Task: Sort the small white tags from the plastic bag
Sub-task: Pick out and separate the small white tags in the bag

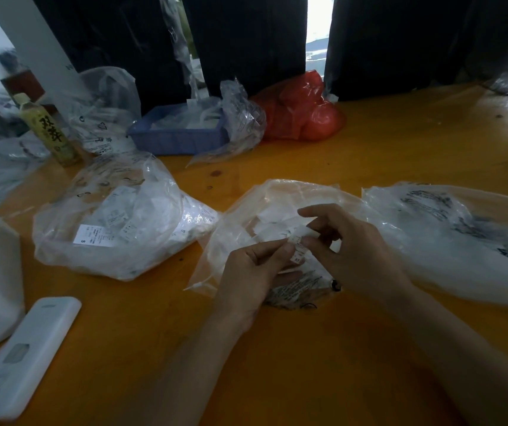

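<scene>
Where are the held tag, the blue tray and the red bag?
white tag (298, 248): head view, middle of the strip.
blue tray (175, 139): head view, front wall.
red bag (303, 110): head view, bulging middle.

Glossy orange wooden table (400, 155), crinkled clear plastic bag (277, 204), shiny red plastic bag (301, 109), ribbed blue plastic tray (172, 139)

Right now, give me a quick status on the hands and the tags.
Left hand and right hand both pinch one small white tag. Over the open plastic bag. Nothing blocking.
</scene>
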### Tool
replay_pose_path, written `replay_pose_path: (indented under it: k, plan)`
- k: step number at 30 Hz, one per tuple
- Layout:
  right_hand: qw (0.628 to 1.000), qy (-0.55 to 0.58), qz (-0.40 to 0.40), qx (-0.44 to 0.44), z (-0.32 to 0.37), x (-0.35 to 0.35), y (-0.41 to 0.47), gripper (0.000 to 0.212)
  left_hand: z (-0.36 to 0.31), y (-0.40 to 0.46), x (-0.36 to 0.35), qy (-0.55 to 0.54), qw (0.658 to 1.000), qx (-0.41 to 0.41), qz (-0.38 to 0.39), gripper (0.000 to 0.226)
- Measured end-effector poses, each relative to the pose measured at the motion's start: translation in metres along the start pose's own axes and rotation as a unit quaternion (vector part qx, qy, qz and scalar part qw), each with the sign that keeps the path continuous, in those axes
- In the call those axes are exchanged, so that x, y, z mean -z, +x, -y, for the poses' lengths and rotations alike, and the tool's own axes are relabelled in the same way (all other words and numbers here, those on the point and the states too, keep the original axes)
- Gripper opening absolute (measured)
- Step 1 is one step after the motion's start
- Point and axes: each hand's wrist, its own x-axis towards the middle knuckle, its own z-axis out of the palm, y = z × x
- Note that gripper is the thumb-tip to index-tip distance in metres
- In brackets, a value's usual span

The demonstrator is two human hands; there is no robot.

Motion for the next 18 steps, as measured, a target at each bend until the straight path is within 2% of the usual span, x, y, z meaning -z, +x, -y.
replay_pose_path:
  k: [3, 7, 13, 15, 18]
  plan:
    - [0.999, 0.018, -0.033, -0.035, 0.0008, -0.0015, 0.0, 0.026, 0.0009, 0.0007, -0.0002, -0.011, 1.0, 0.005, -0.013, 0.034]
    - [0.999, 0.033, -0.011, -0.034, 0.0032, -0.0038, -0.001, 0.011, 0.0003, 0.0017, 0.0002, -0.038, 0.999, 0.013, -0.018, 0.025]
    - [0.999, 0.032, 0.036, 0.004, 0.0064, -0.0074, -0.0017, 0.012, -0.0014, 0.0019, 0.0035, -0.022, 1.0, 0.001, -0.005, 0.034]
    - [0.999, 0.028, 0.02, -0.009, 0.0047, -0.0072, -0.002, 0.007, -0.0007, 0.002, 0.0038, -0.023, 1.0, 0.0, -0.001, 0.032]
    - [0.998, 0.043, -0.024, -0.042, 0.0026, -0.0034, -0.001, 0.012, 0.0013, 0.0022, 0.0046, 0.014, 1.0, -0.015, -0.005, 0.028]
